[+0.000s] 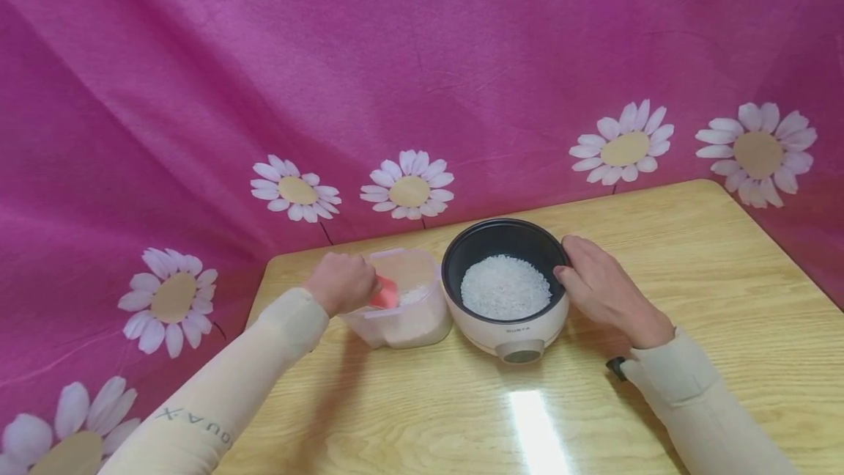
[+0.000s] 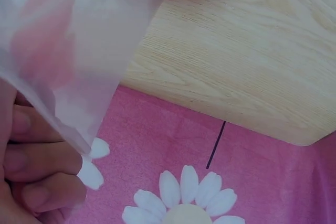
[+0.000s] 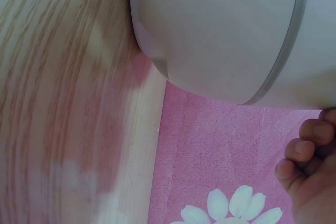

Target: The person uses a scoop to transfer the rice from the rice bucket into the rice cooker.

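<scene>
At the far left, a magenta cloth (image 1: 369, 57) printed with white daisies (image 1: 174, 297) hangs beside and behind a wood-grain table (image 1: 712, 292). A pale sleeve (image 1: 217, 380) with dark lettering reaches in from the lower left and leads to the left hand (image 1: 343, 283), whose fingers are curled tight around the handle end of a red scoop (image 1: 385, 293). The scoop dips inside a translucent tub (image 1: 405, 328), beside some white rice (image 1: 414, 295); in the left wrist view its red shape shows blurred through the tub's wall. The tub stands on the table, just left of a cream-coloured pot (image 1: 471, 332), close against it as the head camera sees them. This pot, also upright on the table, has a black interior, a grey knob (image 1: 519, 352) at the front and a broad mound of rice across its bottom. On its right side the right hand (image 1: 609, 292) grasps the edge, thumb at the rim; the right wrist view shows the other fingers bent near the outer wall. Farther right come a second pale cuff (image 1: 679, 369), a small dark piece (image 1: 616, 368) beside it, and more bare tabletop.
</scene>
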Demonstrator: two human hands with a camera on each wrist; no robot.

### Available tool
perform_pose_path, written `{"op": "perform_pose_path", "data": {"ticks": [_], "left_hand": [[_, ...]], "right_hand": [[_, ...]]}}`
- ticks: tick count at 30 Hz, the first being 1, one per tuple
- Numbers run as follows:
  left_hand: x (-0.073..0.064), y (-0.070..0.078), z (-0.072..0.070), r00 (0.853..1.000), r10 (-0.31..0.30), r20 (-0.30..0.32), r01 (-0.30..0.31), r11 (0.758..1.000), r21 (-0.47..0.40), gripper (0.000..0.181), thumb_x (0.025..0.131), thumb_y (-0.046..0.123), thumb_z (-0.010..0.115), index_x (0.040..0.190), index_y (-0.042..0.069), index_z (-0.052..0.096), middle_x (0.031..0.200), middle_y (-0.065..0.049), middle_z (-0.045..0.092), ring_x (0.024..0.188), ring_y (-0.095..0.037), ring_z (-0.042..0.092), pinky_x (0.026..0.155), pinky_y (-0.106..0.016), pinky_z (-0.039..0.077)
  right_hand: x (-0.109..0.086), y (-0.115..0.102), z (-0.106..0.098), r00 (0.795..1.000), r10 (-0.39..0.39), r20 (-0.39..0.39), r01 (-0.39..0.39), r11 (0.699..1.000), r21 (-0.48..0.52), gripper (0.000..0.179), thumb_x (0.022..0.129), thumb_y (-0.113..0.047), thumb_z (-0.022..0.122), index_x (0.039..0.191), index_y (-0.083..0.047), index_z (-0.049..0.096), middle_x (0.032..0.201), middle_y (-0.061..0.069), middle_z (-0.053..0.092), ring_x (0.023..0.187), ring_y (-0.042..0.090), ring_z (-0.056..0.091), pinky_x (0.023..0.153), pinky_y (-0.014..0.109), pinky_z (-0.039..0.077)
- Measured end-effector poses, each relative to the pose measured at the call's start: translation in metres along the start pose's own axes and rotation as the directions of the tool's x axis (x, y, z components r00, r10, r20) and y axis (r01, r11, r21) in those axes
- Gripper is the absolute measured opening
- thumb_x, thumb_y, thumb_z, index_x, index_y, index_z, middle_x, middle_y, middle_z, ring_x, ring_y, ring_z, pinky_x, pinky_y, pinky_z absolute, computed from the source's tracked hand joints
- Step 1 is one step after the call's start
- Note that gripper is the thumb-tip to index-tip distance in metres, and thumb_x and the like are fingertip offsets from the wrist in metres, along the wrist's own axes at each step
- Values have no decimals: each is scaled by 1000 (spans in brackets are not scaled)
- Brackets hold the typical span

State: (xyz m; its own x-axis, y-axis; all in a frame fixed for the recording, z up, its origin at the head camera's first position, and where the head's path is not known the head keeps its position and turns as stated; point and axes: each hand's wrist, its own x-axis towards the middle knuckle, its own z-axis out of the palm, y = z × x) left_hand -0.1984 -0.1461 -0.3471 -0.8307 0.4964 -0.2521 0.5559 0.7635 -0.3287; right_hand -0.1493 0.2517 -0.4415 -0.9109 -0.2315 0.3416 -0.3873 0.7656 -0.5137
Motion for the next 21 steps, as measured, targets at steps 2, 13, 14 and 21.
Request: {"op": "perform_pose_path", "data": {"ticks": [2,13,14,21], "left_hand": [[1,1,0,1000,-3,10,3,1000,8,35,101,32,56,73,13,65,61,2,47,54,-15,42,51,-29,37],[12,10,3,997,-14,72,13,1000,12,38,101,33,56,68,14,58,63,1,48,58,-19,46,55,-34,43],[13,11,3,997,-16,76,16,1000,12,39,101,34,56,67,14,57,63,1,47,58,-19,46,55,-34,43],[20,14,4,993,-15,115,12,1000,26,38,101,32,59,67,14,59,61,1,45,58,-17,43,56,-32,39]], "right_hand": [[0,0,0,1000,-1,-1,1,1000,-1,6,96,-15,49,98,-9,50,83,3,44,80,16,44,71,31,37],[0,0,-1,1000,5,15,-5,1000,4,8,96,-15,51,100,-9,51,85,4,46,82,16,46,72,32,39],[0,0,-1,1000,7,16,-7,1000,5,8,96,-15,51,100,-9,51,84,4,46,82,16,46,72,31,39],[0,1,-1,1000,-1,11,0,1000,6,7,95,-15,51,100,-9,50,84,4,46,81,16,45,71,31,39]]}}
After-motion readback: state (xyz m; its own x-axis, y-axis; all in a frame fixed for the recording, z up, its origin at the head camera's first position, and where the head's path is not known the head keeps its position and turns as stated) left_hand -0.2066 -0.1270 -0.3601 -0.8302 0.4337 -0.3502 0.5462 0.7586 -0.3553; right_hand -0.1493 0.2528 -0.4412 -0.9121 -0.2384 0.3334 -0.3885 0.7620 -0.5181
